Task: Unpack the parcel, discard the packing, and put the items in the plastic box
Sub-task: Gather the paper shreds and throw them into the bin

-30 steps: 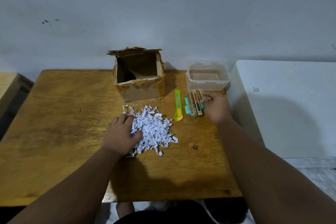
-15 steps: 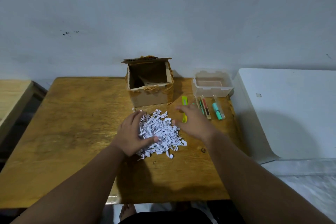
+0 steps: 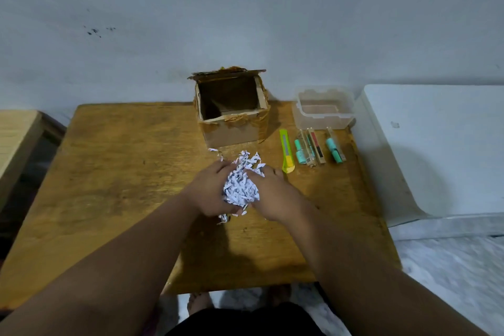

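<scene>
A heap of white shredded paper packing (image 3: 241, 185) lies at the middle of the wooden table (image 3: 122, 172). My left hand (image 3: 210, 194) and my right hand (image 3: 272, 196) press in on it from both sides, fingers curled around the shreds. The opened cardboard parcel (image 3: 234, 114) stands behind, looking empty inside. The clear plastic box (image 3: 323, 109) sits to its right, with nothing in it. In front of that box lie several small items (image 3: 313, 148): teal tubes and narrow clear cases.
A yellow-green utility knife (image 3: 286, 153) lies between the shreds and the items. A white surface (image 3: 436, 144) adjoins the table on the right, and a lighter wooden table (image 3: 16, 139) stands at the left. A few stray shreds (image 3: 214, 150) lie near the parcel.
My right hand left the small items and came over to the right side of the shredded paper. Both hands have squeezed the spread heap into a tighter bunch.
</scene>
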